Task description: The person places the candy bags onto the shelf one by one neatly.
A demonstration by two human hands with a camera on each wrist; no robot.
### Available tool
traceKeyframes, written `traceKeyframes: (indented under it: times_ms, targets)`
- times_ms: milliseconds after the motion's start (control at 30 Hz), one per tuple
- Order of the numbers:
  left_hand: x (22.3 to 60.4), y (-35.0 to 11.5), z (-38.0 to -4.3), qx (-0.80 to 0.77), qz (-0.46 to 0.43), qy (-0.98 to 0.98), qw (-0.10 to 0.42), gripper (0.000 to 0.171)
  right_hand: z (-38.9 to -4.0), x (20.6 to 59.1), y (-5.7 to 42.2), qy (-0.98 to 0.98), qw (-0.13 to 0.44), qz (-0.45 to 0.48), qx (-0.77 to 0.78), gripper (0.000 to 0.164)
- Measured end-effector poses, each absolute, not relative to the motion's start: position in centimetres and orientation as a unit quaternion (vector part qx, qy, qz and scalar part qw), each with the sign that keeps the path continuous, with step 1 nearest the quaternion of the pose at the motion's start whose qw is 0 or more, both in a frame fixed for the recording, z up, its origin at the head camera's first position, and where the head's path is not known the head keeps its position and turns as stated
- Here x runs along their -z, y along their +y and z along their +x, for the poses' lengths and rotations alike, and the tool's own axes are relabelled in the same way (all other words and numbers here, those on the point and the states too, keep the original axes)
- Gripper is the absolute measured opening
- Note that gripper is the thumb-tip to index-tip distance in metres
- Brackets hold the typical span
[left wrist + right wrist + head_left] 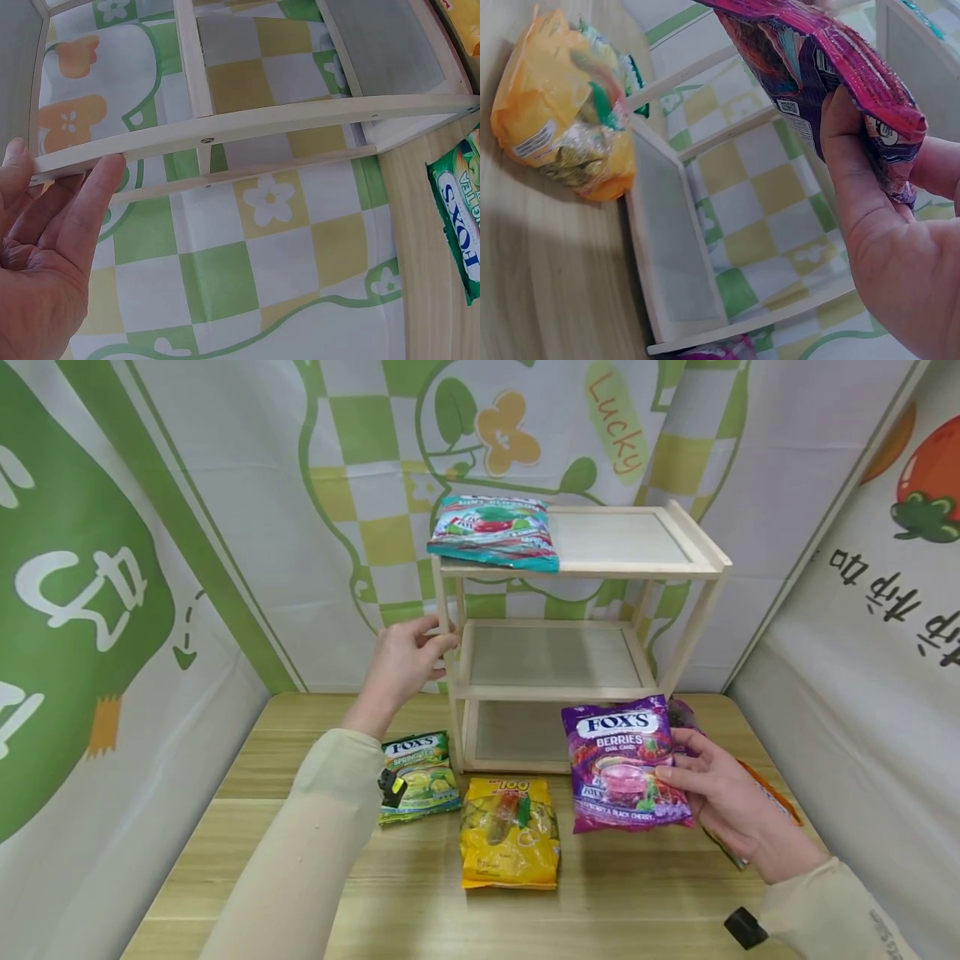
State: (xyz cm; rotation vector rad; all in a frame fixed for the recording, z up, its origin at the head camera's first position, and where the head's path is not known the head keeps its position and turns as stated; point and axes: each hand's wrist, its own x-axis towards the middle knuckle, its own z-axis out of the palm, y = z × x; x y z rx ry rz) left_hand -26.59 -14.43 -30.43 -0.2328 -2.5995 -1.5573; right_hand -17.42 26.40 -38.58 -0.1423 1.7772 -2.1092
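My right hand pinches a purple bag of Fox's berries candy by its right edge, thumb on the front. The bag is held up in front of the shelf's lower right part; the right wrist view shows the same candy bag edge-on, fingers behind it. With thumb and fingers, my left hand grips the left front post of a small three-tier wooden shelf. On the left of the top tier lies a teal candy bag, its lower edge over the front rail.
A green Fox's bag and a yellow candy bag lie on the wooden table before the shelf. More bags, one with an orange edge, lie partly hidden behind my right hand. Printed cloth surrounds the table.
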Motion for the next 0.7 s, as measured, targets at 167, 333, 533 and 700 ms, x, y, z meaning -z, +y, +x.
traceKeyframes:
  times_ms: [167, 333, 533, 700]
  targets:
    - [30.4, -14.4, -26.5, 0.51, -0.075, -0.856, 0.051, 0.045, -17.5, 37.5, 26.4, 0.609, 0.186, -0.07, 0.768, 0.046]
    - [30.4, -14.4, -26.4, 0.51, -0.075, -0.855, 0.052, 0.043, -17.5, 36.5, 26.4, 0.602, 0.178, -0.083, 0.774, 0.047]
    - [30.4, -14.4, -26.5, 0.509, -0.075, -0.856, 0.052, 0.043, -17.7, 35.4, 26.4, 0.595, 0.173, -0.09, 0.78, 0.046]
    - [30.5, -14.4, -26.5, 0.508, -0.077, -0.856, 0.055, 0.042, -17.7, 34.5, 26.4, 0.586, 0.172, -0.1, 0.786, 0.044]
